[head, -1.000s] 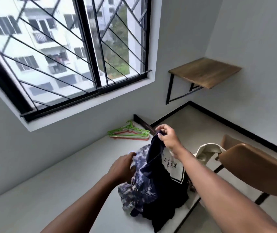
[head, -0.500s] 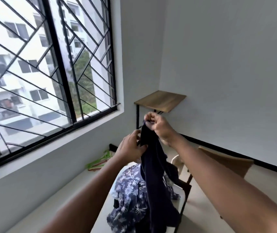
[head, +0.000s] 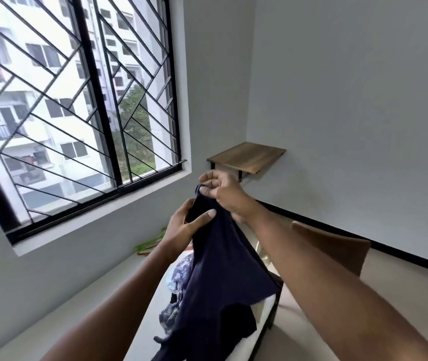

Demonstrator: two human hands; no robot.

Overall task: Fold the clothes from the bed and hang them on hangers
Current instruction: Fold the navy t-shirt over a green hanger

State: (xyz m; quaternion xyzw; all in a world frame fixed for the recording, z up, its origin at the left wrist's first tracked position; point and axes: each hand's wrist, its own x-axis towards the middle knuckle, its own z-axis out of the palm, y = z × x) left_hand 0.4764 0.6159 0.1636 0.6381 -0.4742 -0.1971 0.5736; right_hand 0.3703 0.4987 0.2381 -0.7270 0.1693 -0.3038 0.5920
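A dark navy garment (head: 223, 277) hangs in the air over the bed (head: 140, 295). My right hand (head: 223, 191) pinches its top edge. Just below, my left hand (head: 186, 225) grips the cloth, thumb across the front. Under the hanging garment a blue floral piece of clothing (head: 179, 280) lies on the bed, partly hidden. Green and red hangers (head: 150, 244) lie at the far end of the bed below the window; my left forearm covers most of them.
A barred window (head: 77, 113) fills the left wall. A wooden wall shelf (head: 246, 157) sits in the far corner. A brown chair (head: 337, 246) stands right of the bed on the pale floor.
Both hands lifted the navy garment up off the pile. My left hand left the floral clothing and took hold of the navy cloth below my right hand. The camera tilted upward.
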